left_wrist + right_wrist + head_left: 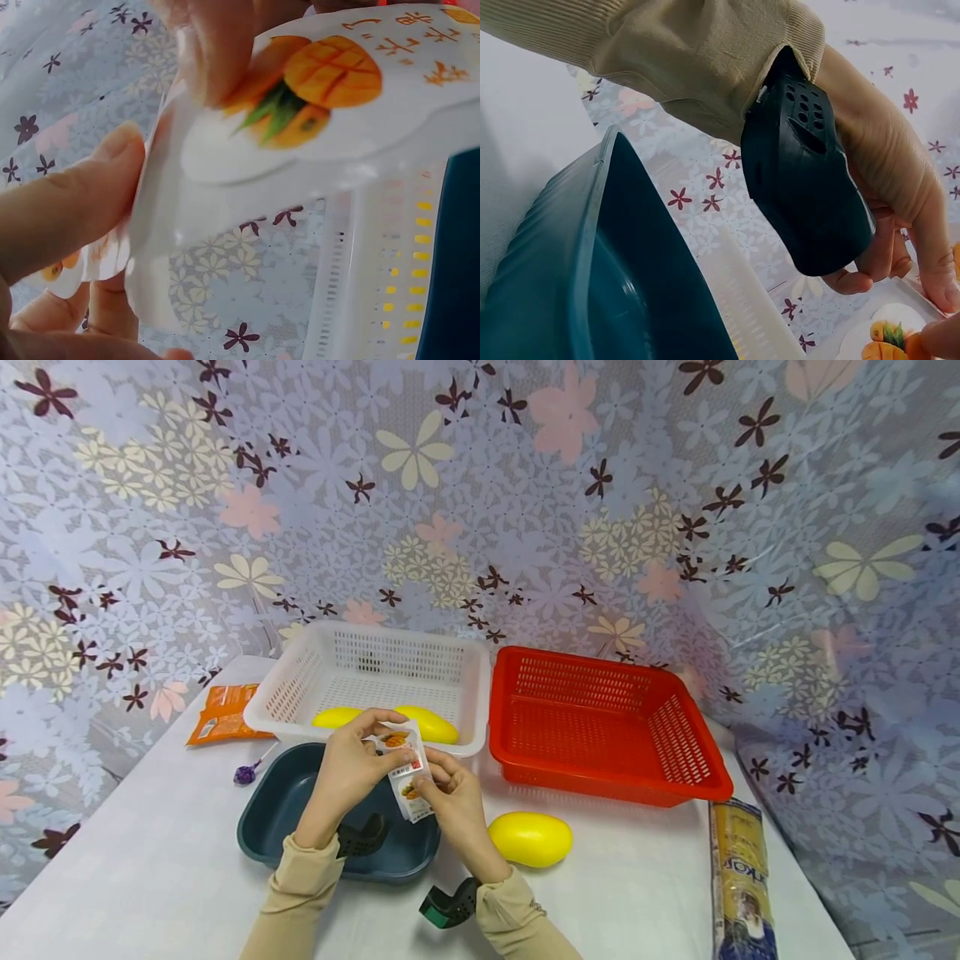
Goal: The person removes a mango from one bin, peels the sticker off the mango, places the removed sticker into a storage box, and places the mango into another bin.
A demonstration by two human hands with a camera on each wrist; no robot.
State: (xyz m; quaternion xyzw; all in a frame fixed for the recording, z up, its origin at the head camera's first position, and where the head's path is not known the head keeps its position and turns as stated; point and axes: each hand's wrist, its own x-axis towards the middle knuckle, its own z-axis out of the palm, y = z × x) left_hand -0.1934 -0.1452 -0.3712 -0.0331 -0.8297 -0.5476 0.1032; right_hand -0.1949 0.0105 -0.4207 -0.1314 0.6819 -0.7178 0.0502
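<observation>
A white strip of stickers [402, 783] printed with orange mango pictures is held up over the dark teal tub [281, 793]. My left hand [351, 770] pinches the strip near its upper end. Lower down, the right hand [459, 806] grips its other side between thumb and fingers. Up close in the left wrist view, the sticker strip [247, 161] is bent and carries orange lettering. Behind the hands, yellow mangoes [427, 724] lie in the white basket [480, 693]. Another yellow mango [531, 839] rests on the table, right of the right hand.
A red basket [600, 789] stands right of the white one. An orange packet [225, 714] and a purple-wrapped lollipop [246, 774] lie at the left. Near the right table edge is a long yellow-and-blue package [741, 877]. Floral cloth [480, 510] hangs behind the white-covered table [630, 902].
</observation>
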